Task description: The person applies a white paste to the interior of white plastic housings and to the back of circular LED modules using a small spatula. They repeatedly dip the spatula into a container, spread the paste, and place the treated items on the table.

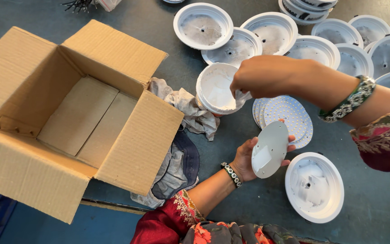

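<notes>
**Hands at work on round lamp parts**

Left hand, near the bench's front edge, grips a flat round white plate by its rim, tilted up on edge, with a paler square patch on the face turned to the camera. Just to its right a white round lamp housing lies open side up, with nothing yet set in it. Behind the held plate sits a small stack of perforated discs, dotted all over, touching the bench top.

Further in, the right hand is closed over the rim of a white cup-shaped housing, pinching it at the edge; the housing is tipped toward the box and looks bare inside.

A crumpled cloth lies just left of it, against the corner of an open cardboard box at the bench's left side, which holds no parts, only loose card sheets on its floor.

Toward the far edge, many more white housings lie open side up, several overlapping. By this showing most pieces are not yet boxed.
</notes>
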